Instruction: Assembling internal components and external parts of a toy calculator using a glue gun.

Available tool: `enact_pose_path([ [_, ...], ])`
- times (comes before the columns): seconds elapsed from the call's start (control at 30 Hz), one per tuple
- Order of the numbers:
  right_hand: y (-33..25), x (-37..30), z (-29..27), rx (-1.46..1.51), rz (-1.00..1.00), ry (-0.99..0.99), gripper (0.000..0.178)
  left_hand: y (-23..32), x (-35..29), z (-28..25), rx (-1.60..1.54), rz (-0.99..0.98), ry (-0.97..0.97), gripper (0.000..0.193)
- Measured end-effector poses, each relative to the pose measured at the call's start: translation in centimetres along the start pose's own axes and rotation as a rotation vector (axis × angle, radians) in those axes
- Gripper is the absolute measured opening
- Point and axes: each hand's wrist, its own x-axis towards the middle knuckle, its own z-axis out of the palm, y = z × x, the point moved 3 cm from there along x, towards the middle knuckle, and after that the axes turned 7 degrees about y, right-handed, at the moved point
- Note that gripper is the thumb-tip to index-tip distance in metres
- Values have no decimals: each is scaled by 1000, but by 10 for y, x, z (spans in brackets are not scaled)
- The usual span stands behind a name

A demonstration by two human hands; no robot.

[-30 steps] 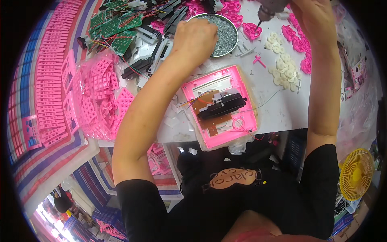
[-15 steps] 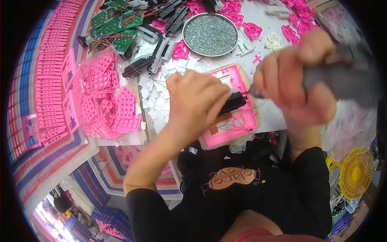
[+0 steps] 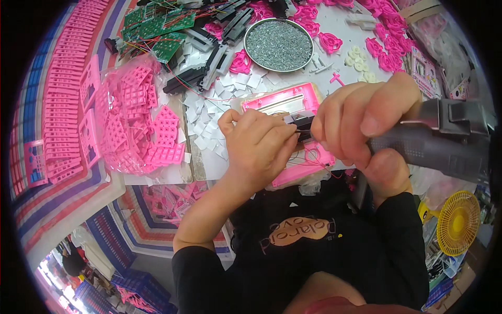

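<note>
My right hand (image 3: 361, 123) is wrapped round a dark grey electric screwdriver (image 3: 434, 149). Its tip is hidden behind my fingers, over the right side of a pink plastic casing (image 3: 290, 177). Set in that casing is a black plastic part (image 3: 303, 121), partly covered by both hands. My left hand (image 3: 261, 144) is closed on the left end of this part, fingertips pressed down on it. Thin red wires (image 3: 314, 155) curl in the near half of the casing, which lies on a pale pad close to my body.
Beyond the casing stands a round metal dish (image 3: 280, 46) of small screws. Green circuit boards (image 3: 157, 26) with wires lie far left, above a bag of pink keypads (image 3: 130, 110). White paper squares (image 3: 209, 118) are scattered nearby. A yellow fan (image 3: 458, 224) is at lower right.
My right hand and the screwdriver have come lower and slightly left, nearer the black part, and the tool now lies more across the view. My left hand has shifted slightly; its hold remains.
</note>
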Motion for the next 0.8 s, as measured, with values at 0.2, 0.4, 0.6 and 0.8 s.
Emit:
enact_pose_path([
  [0.2,26,-5,-9,-51,1,8,37,2,-20,-11,176,-217,-146,44],
  [0.4,34,-4,-5,-110,13,-94,37,-12,-40,-2,196,-80,-65,45],
  [0.6,38,-3,-1,-147,-24,-109,35,-13,-40,-1,173,-73,-56,43],
  [0.8,41,-6,7,-104,17,-109,34,-12,-39,-2,147,-71,-46,44],
])
